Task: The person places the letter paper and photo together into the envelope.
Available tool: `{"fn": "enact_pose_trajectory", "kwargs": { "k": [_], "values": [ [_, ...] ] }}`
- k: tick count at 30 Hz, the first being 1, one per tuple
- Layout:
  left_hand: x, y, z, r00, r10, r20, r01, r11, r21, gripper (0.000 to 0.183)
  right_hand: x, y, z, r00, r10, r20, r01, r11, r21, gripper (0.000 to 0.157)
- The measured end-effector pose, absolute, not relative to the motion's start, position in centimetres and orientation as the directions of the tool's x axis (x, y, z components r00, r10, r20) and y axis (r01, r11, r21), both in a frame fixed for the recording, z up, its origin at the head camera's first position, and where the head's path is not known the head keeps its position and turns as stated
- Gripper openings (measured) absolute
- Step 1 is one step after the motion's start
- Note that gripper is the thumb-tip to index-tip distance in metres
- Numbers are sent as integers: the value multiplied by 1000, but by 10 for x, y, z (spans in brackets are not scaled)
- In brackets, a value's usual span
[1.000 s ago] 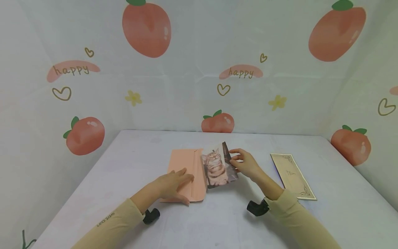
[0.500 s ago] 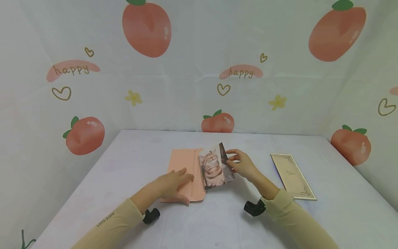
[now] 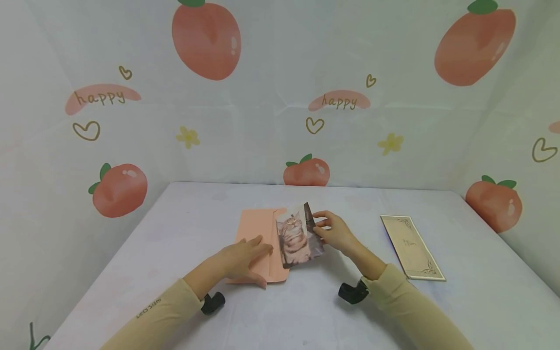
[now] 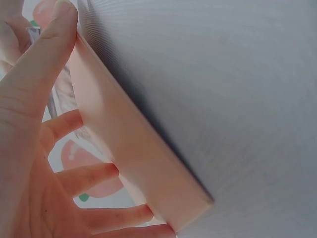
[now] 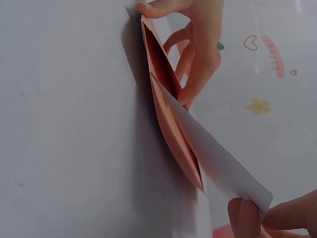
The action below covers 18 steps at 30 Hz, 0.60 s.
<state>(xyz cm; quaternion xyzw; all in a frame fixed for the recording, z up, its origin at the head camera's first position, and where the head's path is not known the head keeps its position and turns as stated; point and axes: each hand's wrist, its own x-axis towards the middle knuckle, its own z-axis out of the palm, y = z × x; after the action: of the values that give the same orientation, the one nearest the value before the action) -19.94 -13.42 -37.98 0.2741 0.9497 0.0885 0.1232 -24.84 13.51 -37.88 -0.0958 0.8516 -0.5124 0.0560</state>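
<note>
A peach-coloured paper envelope (image 3: 258,223) lies on the table. My left hand (image 3: 245,257) rests on it with spread fingers; in the left wrist view the fingertips touch the envelope's face (image 4: 124,134) and the thumb lies along its edge. A postcard with a cat picture (image 3: 294,240) is pinched at its right side by my right hand (image 3: 334,231). It tilts over the envelope's right part. From the right wrist side, the envelope's mouth gapes, and the far end of the card (image 5: 218,153) meets that opening; how deep it sits I cannot tell.
A cream, ornately bordered card (image 3: 413,248) lies flat at the right of the white table (image 3: 306,311). Black wrist cameras (image 3: 353,293) hang below both wrists. A white curtain with printed peaches (image 3: 262,121) stands behind the table.
My right hand has moved left with the cat postcard, which now overlaps more of the envelope's right side. The left hand has stayed on the envelope.
</note>
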Motion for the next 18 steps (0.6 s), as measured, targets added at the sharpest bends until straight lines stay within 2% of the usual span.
{"fn": "enact_pose_trajectory", "kwargs": {
  "k": [18],
  "values": [
    [-197,-134,-378,-829,523,-199,482,848,221,85,-245,118,-382,-973,-229,3,-106,439,-892,38]
  ]
}}
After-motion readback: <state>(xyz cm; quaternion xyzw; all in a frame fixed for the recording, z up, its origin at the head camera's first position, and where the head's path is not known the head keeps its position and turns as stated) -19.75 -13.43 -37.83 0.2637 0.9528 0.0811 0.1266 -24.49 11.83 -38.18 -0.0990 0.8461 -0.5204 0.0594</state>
